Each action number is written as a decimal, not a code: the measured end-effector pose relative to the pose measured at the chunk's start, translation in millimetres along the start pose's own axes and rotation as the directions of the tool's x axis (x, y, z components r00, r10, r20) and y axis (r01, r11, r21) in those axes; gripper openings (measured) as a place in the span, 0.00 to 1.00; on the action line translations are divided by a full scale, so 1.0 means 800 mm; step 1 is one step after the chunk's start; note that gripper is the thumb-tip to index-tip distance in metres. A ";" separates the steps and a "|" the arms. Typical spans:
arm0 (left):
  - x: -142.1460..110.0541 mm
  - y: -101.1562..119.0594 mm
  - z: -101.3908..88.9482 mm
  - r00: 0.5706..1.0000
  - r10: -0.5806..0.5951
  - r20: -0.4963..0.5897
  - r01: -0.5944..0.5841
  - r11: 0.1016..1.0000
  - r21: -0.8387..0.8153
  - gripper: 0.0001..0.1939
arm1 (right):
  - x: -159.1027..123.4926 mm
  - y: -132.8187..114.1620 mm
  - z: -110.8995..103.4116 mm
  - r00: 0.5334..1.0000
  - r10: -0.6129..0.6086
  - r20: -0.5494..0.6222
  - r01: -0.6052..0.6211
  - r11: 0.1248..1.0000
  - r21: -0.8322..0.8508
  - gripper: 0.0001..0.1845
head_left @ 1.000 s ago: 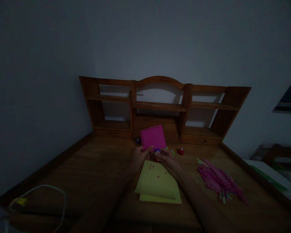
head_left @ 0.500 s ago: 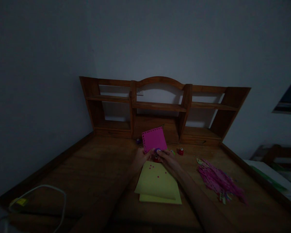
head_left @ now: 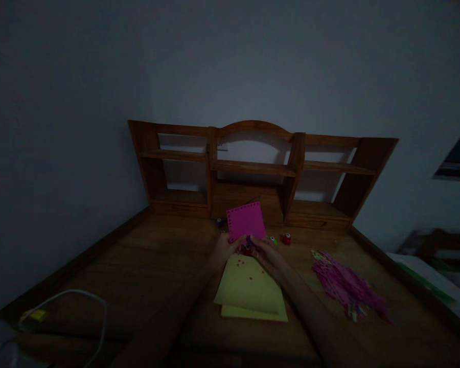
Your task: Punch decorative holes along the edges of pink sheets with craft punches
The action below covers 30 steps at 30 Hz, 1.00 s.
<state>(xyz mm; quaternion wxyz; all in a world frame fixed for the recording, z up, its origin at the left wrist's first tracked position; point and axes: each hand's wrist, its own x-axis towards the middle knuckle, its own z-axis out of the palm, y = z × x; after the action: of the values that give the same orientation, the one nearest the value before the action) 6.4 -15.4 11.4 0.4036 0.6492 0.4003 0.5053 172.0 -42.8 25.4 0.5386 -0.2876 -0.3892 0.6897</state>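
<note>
A white cable loops at the far left of the tabletop. My left hand pinches the lower corner of one pink card, edged with punched holes. My right hand closes its grip on a small purple punch at that card's bottom edge. Two yellow sheets lie stacked below. Rightward: one green punch, one red punch, one pile of pink strips. No writing is legible.

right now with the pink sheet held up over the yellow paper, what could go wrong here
The room is dim, so the punch at the pink sheet edge may land off the hole row. The left hand pinches only a corner, so the sheet could twist. Punched dots on the yellow paper could scatter.
</note>
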 end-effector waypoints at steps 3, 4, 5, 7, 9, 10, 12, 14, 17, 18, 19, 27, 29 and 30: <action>-0.001 0.003 0.000 1.000 0.009 0.007 -0.009 1.000 0.000 0.25 | 0.002 0.001 -0.002 1.000 0.012 -0.027 -0.012 1.000 0.002 0.11; -0.001 0.004 0.000 1.000 0.012 0.009 -0.012 1.000 -0.005 0.25 | 0.003 0.002 -0.003 0.999 0.014 -0.029 -0.014 1.000 0.000 0.11; -0.001 0.004 0.000 1.000 0.013 0.013 -0.013 1.000 -0.012 0.24 | 0.004 0.003 -0.004 1.000 0.013 -0.026 -0.013 1.000 -0.003 0.11; 0.000 0.003 0.000 1.000 0.014 0.021 -0.014 1.000 -0.022 0.24 | 0.005 0.005 -0.005 1.000 0.008 -0.013 -0.008 1.000 -0.004 0.12; 0.001 0.000 -0.001 1.000 0.018 0.024 -0.017 0.999 -0.027 0.24 | 0.006 0.006 -0.006 1.000 0.004 -0.006 -0.004 1.000 -0.002 0.11; 0.001 -0.002 -0.001 0.999 0.020 0.026 -0.019 0.999 -0.028 0.23 | 0.005 0.006 -0.006 1.000 0.002 -0.009 -0.002 1.000 -0.002 0.11; 0.002 -0.005 -0.002 0.999 0.020 0.030 -0.019 0.999 -0.030 0.22 | 0.005 0.005 -0.005 1.000 -0.006 -0.014 0.006 1.000 0.002 0.11; 0.002 -0.005 -0.002 0.999 0.018 0.036 -0.016 0.999 -0.037 0.21 | 0.004 0.004 -0.005 1.000 -0.013 -0.009 0.013 1.000 0.005 0.10; 0.001 -0.003 -0.003 0.999 0.015 0.038 -0.013 0.999 -0.051 0.20 | 0.005 0.005 -0.005 1.000 -0.015 0.000 0.015 1.000 -0.012 0.11; 0.001 -0.002 -0.003 0.999 0.012 0.039 -0.010 0.998 -0.056 0.20 | 0.005 0.005 -0.005 1.000 -0.015 -0.007 0.015 1.000 -0.025 0.11; 0.001 -0.002 -0.003 0.999 0.010 0.038 -0.008 0.998 -0.060 0.20 | 0.005 0.006 -0.005 1.000 -0.018 -0.017 0.018 0.999 -0.038 0.12; 0.000 -0.003 -0.001 0.998 -0.005 0.060 0.010 0.996 -0.090 0.21 | 0.007 0.008 -0.001 0.997 -0.065 -0.048 0.062 0.996 -0.056 0.15; -0.003 0.001 0.000 0.999 -0.014 0.047 0.019 0.994 -0.107 0.21 | 0.007 0.009 0.000 0.994 -0.078 -0.079 0.074 0.996 -0.057 0.16; -0.004 0.004 0.001 0.999 -0.019 0.040 0.023 0.992 -0.122 0.21 | 0.007 0.009 0.000 0.991 -0.087 -0.098 0.081 0.994 -0.067 0.16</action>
<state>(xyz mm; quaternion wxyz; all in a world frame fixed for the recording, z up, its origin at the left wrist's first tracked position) 7.3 -19.9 13.0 0.4559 0.6287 0.3673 0.5118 167.1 -37.9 19.5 0.5767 -0.3222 -0.3950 0.6384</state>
